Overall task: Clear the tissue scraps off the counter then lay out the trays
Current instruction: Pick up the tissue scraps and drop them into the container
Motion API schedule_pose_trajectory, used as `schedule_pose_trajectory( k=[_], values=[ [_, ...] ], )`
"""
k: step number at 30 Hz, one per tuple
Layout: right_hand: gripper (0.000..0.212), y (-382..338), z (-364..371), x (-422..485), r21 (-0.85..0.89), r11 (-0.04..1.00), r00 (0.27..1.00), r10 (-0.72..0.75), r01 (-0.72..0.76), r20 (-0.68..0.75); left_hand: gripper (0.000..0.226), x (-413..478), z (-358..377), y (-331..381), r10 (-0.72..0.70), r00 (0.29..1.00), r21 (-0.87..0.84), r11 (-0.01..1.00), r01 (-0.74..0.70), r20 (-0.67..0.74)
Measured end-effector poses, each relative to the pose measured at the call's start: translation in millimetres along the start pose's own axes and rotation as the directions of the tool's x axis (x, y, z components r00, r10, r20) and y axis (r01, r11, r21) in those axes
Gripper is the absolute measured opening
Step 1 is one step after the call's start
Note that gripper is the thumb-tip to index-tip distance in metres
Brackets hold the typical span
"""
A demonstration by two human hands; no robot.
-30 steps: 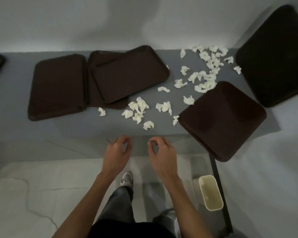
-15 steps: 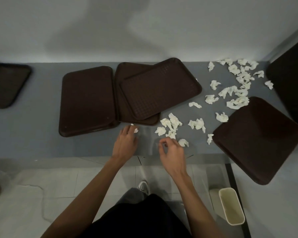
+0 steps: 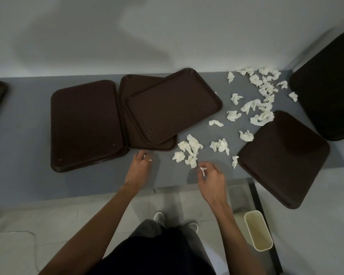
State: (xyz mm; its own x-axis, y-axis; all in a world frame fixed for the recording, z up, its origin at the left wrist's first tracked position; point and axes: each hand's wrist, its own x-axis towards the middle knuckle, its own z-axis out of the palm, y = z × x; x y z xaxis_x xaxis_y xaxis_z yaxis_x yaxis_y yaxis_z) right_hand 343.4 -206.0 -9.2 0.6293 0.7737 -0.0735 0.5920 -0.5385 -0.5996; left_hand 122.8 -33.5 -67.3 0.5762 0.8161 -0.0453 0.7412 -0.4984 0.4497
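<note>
While each hand pinches one scrap, the left (image 3: 140, 164) by the trays (image 3: 167, 110) and the right (image 3: 212, 178) near the counter (image 3: 28, 181) edge, loose scraps (image 3: 189, 150) could flutter to the floor, missing the bin (image 3: 258, 231).

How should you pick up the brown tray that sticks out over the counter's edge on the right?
Judging by its pose, grip the tray by the corner hanging past the counter edge, coming from the front: fingers could slip underneath there, thumb on top. It lies flat, so elsewhere the rim sits against the surface.
</note>
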Motion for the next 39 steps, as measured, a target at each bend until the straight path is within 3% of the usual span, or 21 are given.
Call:
schedule_pose_trajectory(
  k=[8, 13, 17, 25, 33, 39],
  values=[
    [0.048, 17, -3, 25, -0.175, 0.979, 0.985, 0.129, -0.108, 0.115, 0.016, 1, -23, 12, -0.079, 0.997, -0.216, 0.973, 0.075, -0.009],
    [0.044, 21, 8, 24, -0.262, 0.965, 0.982, 0.071, -0.023, 0.177, 0.016, -2, -32, 27, -0.071, 0.994, -0.284, 0.958, 0.045, -0.081],
    [0.022, 36, 18, 22, -0.173, 0.985, 0.985, 0.020, 0.010, 0.170, 0.016, -5, -36, 49, -0.039, 0.995, -0.326, 0.945, 0.005, -0.097],
    [0.029, 62, -17, -3, 0.037, 0.998, 0.996, 0.058, -0.060, 0.061, 0.016, -15, -17, 129, 0.077, 0.995, -0.366, 0.926, -0.093, -0.059],
    [0.019, 159, -77, -68, 0.166, 0.983, 0.987, 0.101, -0.080, -0.123, 0.012, -50, 59, 231, 0.189, 0.980, -0.386, 0.910, -0.153, 0.055],
    [0.019, 277, -123, -121, 0.226, 0.968, 0.988, 0.126, -0.104, -0.084, 0.017, -106, 157, 325, 0.203, 0.969, -0.382, 0.914, -0.136, 0.142]
  ],
)
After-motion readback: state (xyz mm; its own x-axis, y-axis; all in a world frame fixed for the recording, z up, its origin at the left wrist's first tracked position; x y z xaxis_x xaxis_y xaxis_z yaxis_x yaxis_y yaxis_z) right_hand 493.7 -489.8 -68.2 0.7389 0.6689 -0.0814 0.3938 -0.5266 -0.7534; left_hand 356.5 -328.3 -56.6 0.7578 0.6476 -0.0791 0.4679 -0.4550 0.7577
